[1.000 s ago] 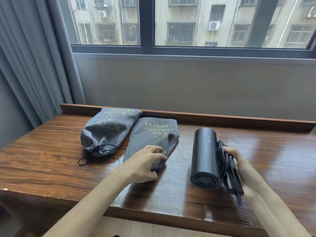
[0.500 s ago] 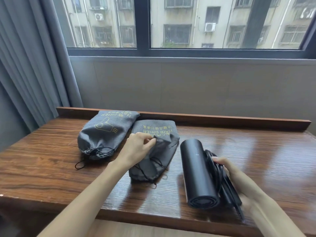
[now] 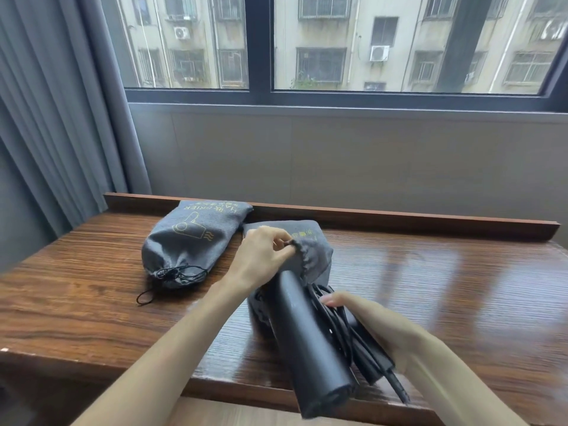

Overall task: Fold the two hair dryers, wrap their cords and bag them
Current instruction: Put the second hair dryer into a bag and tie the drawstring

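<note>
A black folded hair dryer (image 3: 304,339) lies tilted over the table's front edge, its nose under the mouth of a grey drawstring bag (image 3: 313,256). My left hand (image 3: 261,256) pinches the rim of that bag and lifts it. My right hand (image 3: 378,330) grips the dryer together with its coiled black cord (image 3: 335,321) and folded handle. A second grey bag (image 3: 190,241), bulging and drawn closed with a black string, lies at the back left.
The wooden table (image 3: 76,296) has a raised lip (image 3: 430,219) along its back edge, below a window. A grey curtain (image 3: 52,118) hangs at the left. The table's right half (image 3: 461,287) shows bare glossy wood.
My left hand has lifted the flat bag's mouth off the table. My right hand has swung the dryer and cord left and forward until its nose reaches the bag's opening.
</note>
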A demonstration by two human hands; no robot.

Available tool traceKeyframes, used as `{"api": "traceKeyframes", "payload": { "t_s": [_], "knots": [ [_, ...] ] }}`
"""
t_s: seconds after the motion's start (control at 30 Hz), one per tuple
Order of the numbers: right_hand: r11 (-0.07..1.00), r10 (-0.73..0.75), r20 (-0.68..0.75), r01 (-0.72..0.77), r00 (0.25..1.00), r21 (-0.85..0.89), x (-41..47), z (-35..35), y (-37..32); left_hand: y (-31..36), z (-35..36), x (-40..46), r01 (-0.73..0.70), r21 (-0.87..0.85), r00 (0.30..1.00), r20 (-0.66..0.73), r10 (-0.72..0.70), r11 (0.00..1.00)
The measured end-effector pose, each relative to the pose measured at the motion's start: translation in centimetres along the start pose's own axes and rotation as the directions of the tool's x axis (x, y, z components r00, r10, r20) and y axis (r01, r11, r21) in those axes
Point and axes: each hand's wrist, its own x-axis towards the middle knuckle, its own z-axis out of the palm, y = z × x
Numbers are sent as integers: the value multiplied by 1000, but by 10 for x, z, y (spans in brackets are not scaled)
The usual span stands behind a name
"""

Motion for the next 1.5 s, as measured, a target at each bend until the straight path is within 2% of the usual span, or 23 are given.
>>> {"api": "traceKeyframes", "payload": {
  "t_s": [0.07,0.23,0.37,0.43,0.5,0.63,0.77,0.87,1.0,1.03,1.1,1.2,1.27,1.37,1.5],
  "knots": [
    [996,-88,-32,88,996,-19,6,-10,3,0,-3,-3,-19,14,1000,6,19,1000],
    [961,-113,-70,127,991,245,-14,-18,12,-5,-10,-15,-105,146,994,54,98,984],
    [940,-96,-158,141,983,310,-12,-25,11,-6,-12,-28,-74,347,983,185,9,935],
    [933,-88,-172,141,981,331,-15,-24,10,-4,-10,-34,-84,363,973,229,-1,928],
    [932,-102,-184,159,978,327,-17,-24,9,1,-6,-37,-137,326,973,222,65,936],
    [966,-127,-226,172,966,192,-18,-20,5,8,-1,-34,-262,237,964,97,246,936],
    [973,-102,-193,139,976,185,-10,-11,-1,10,5,-34,-340,184,938,131,320,922],
    [973,-55,-199,98,978,210,2,-9,-6,4,8,-37,-270,89,953,170,253,959],
    [971,-36,-224,87,974,223,11,-9,-11,-6,1,-51,-59,-186,945,307,115,981],
    [969,-37,-243,94,969,228,13,-9,-12,-8,0,-57,-35,-210,929,353,109,977],
    [962,-51,-249,115,967,248,14,-7,-13,-11,3,-71,-87,-155,910,389,142,984],
    [947,-77,-210,138,975,290,17,-5,-16,-22,11,-78,-202,-121,930,288,229,972],
    [939,-127,-198,182,972,293,15,-8,-16,-27,14,-78,-197,-152,949,218,227,969],
    [913,-190,-252,265,949,311,14,-9,-10,-29,17,-80,-168,-188,969,151,197,968],
    [915,-296,-360,371,885,159,24,3,0,-31,17,-79,-137,-245,975,139,175,960]
  ]
}}
